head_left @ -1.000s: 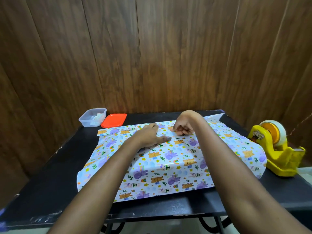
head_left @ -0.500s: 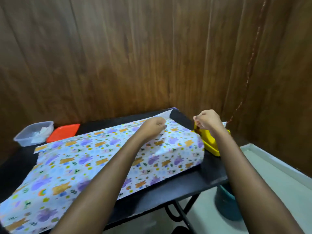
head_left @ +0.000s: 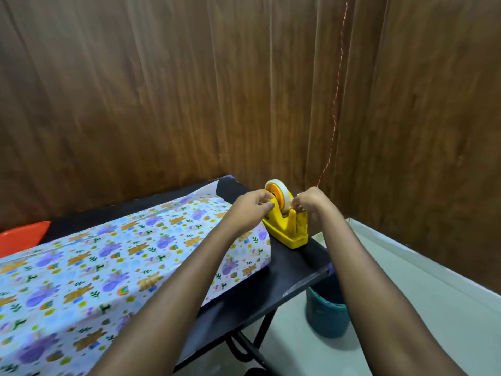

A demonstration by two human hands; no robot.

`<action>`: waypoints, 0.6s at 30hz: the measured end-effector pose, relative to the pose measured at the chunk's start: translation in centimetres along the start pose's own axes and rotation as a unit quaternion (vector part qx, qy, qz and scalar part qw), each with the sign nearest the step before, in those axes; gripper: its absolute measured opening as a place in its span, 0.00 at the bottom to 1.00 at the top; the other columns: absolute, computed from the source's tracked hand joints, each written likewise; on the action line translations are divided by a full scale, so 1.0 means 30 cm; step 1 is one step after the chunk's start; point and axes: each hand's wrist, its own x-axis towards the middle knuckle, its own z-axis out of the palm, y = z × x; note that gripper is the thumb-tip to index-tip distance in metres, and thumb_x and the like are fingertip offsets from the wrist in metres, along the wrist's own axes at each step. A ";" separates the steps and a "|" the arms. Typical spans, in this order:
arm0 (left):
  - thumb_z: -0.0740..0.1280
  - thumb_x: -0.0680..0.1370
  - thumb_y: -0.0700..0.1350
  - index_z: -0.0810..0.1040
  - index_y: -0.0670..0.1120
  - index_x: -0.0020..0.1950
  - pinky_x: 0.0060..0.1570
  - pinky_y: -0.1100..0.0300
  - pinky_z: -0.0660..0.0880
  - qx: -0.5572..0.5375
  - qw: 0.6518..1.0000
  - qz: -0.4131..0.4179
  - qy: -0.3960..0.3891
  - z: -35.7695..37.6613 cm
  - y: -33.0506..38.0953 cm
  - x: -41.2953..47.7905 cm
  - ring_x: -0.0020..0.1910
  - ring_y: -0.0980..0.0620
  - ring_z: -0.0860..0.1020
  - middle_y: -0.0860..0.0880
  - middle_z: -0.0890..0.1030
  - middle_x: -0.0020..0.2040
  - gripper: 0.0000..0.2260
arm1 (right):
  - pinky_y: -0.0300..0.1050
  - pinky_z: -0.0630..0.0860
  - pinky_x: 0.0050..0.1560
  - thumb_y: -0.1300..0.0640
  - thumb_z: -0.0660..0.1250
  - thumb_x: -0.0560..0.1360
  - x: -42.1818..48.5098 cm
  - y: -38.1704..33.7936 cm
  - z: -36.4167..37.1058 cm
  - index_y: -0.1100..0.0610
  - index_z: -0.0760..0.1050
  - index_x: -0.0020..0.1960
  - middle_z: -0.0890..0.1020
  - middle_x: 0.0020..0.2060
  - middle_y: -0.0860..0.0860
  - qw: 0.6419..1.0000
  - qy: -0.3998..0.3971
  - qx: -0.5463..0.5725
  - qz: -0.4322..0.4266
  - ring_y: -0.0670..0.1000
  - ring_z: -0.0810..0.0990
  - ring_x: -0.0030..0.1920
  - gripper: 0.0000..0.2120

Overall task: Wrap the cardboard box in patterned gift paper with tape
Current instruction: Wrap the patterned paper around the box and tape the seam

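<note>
1. Head view: left hand (head_left: pixel 252 207) grips the yellow tape dispenser (head_left: pixel 287 232), likely steadying it; right hand (head_left: pixel 309 202) curls at its cutter end, tape pinch unclear.
2. Patterned gift paper (head_left: pixel 122 253) drapes the hidden cardboard box on the table (head_left: pixel 292 270), just beside the dispenser.

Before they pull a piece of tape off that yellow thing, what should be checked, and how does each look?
1. Steady tape dispenser: left hand grips it, ok.
2. Supply on tape roll: some left, ok.
3. Pinched tape end: right hand curls beside the roll, strip unseen, cannot tell.
4. Closed gift paper: no hand on it, not ok.
5. Footing on table: tape dispenser sits fully on it, ok.
</note>
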 end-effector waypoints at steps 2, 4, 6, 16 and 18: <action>0.63 0.79 0.45 0.77 0.45 0.61 0.55 0.57 0.74 0.002 1.000 0.000 0.000 0.002 -0.004 -0.001 0.56 0.50 0.77 0.46 0.80 0.56 0.12 | 0.51 0.76 0.55 0.65 0.68 0.73 -0.007 -0.001 -0.001 0.71 0.74 0.58 0.80 0.50 0.61 1.000 -0.009 0.001 0.002 0.58 0.79 0.51 0.15; 0.63 0.79 0.45 0.77 0.44 0.62 0.54 0.58 0.73 0.009 1.000 -0.001 -0.002 0.000 -0.009 -0.005 0.56 0.51 0.77 0.46 0.80 0.56 0.13 | 0.49 0.74 0.55 0.65 0.68 0.75 -0.014 -0.002 -0.001 0.69 0.73 0.61 0.79 0.55 0.61 1.000 -0.015 -0.009 0.007 0.58 0.78 0.56 0.16; 0.62 0.80 0.45 0.76 0.44 0.62 0.53 0.59 0.73 0.015 1.000 -0.002 -0.004 0.000 -0.012 -0.008 0.56 0.51 0.77 0.46 0.80 0.57 0.13 | 0.47 0.73 0.53 0.64 0.68 0.75 -0.005 -0.002 -0.007 0.68 0.73 0.62 0.78 0.57 0.60 1.000 -0.018 -0.009 0.008 0.59 0.76 0.59 0.17; 0.62 0.80 0.45 0.75 0.44 0.64 0.53 0.59 0.73 0.011 1.000 0.005 -0.004 -0.006 -0.009 -0.010 0.57 0.51 0.76 0.47 0.79 0.58 0.13 | 0.40 0.74 0.45 0.67 0.67 0.73 0.011 -0.026 -0.069 0.63 0.78 0.42 0.81 0.38 0.55 0.992 -0.064 0.106 -0.011 0.50 0.77 0.44 0.03; 0.62 0.80 0.45 0.75 0.44 0.63 0.54 0.58 0.73 0.012 1.000 0.003 -0.006 -0.008 -0.011 -0.014 0.57 0.51 0.76 0.47 0.79 0.58 0.13 | 0.33 0.71 0.29 0.65 0.63 0.77 -0.009 -0.017 -0.086 0.62 0.77 0.41 0.80 0.24 0.50 0.993 -0.083 0.080 0.002 0.46 0.76 0.33 0.08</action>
